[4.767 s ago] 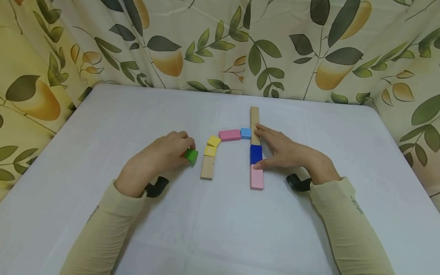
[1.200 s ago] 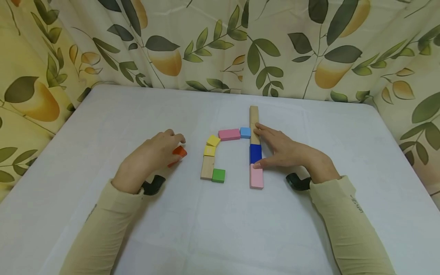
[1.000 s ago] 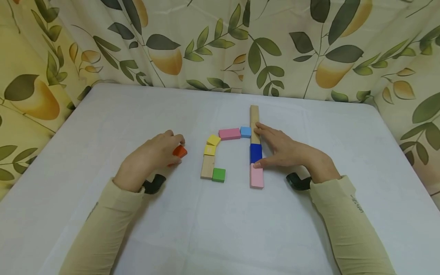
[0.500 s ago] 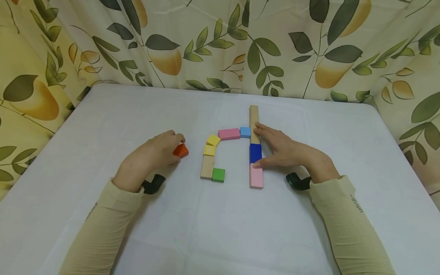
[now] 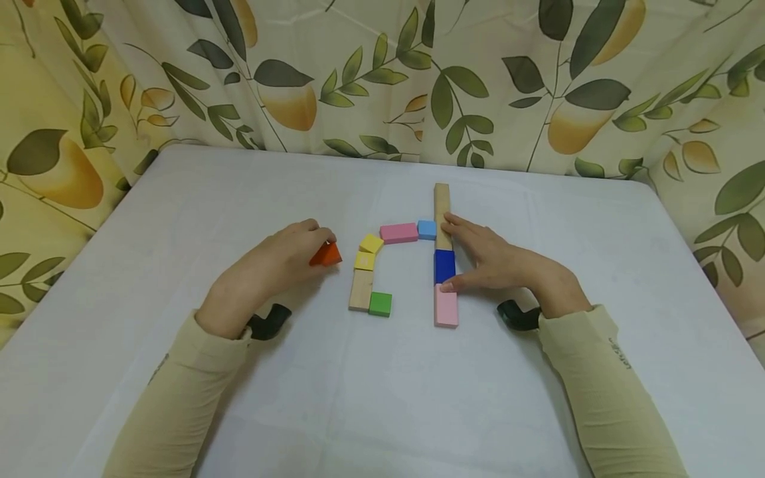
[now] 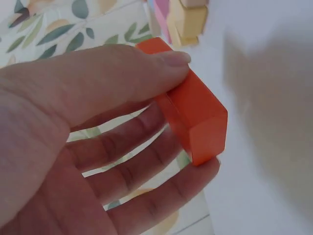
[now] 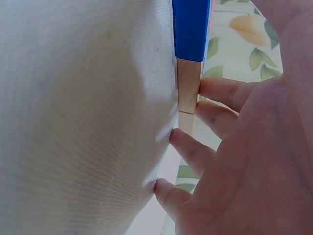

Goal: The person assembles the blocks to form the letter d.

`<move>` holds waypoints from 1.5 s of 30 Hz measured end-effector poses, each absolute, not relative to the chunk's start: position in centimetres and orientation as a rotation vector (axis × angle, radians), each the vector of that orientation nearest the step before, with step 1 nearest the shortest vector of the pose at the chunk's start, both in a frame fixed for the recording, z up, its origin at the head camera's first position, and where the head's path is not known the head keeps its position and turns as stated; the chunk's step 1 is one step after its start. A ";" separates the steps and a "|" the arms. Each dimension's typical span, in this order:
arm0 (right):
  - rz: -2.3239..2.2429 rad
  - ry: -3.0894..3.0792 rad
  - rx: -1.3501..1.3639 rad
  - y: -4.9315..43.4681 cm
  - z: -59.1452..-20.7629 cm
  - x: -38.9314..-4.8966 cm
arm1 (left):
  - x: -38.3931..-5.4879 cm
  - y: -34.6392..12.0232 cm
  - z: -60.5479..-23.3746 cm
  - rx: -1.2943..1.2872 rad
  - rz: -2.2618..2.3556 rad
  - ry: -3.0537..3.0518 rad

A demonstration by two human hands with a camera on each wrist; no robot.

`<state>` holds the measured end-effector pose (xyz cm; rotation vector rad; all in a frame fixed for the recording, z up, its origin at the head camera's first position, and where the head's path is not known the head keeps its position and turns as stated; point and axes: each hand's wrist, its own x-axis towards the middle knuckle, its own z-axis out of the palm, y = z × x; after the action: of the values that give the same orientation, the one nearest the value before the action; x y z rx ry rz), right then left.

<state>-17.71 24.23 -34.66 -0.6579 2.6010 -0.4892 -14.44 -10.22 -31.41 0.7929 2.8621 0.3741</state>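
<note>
My left hand (image 5: 271, 262) pinches an orange wooden block (image 6: 198, 105) between thumb and fingers, lifted off the cloth in the left wrist view. It hovers left of two yellow blocks (image 5: 366, 260), which join a plain wooden block (image 5: 360, 291). A green block (image 5: 380, 304) lies against that block's lower right side. My right hand (image 5: 508, 265) rests with spread fingers along a straight column: plain wood (image 5: 441, 199), dark blue block (image 5: 445, 267) and light pink block (image 5: 445, 309). Its fingertips touch the wood's side in the right wrist view; the thumb touches near the pink block's top.
A darker pink block (image 5: 399, 234) and a light blue block (image 5: 427, 230) bridge from the yellow blocks to the column. White cloth (image 5: 382, 398) covers the table. A leaf-and-fruit patterned curtain (image 5: 370, 79) hangs behind. Black curved pieces (image 5: 270, 322) sit at both wrists.
The green block, earlier in my left hand, now lies beside the plain wooden block. My left hand has turned the orange block and moved it rightward. The right hand stays in place.
</note>
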 end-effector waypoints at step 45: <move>-0.492 2.591 -0.603 24.2 -34.7 -17.7 | -12.6 -1.4 -29.7 1.087 0.288 2.633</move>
<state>-17.68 24.24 -34.69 -0.6032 2.5915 -0.4924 -12.57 -1.35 -29.69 1.0872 2.6333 0.2884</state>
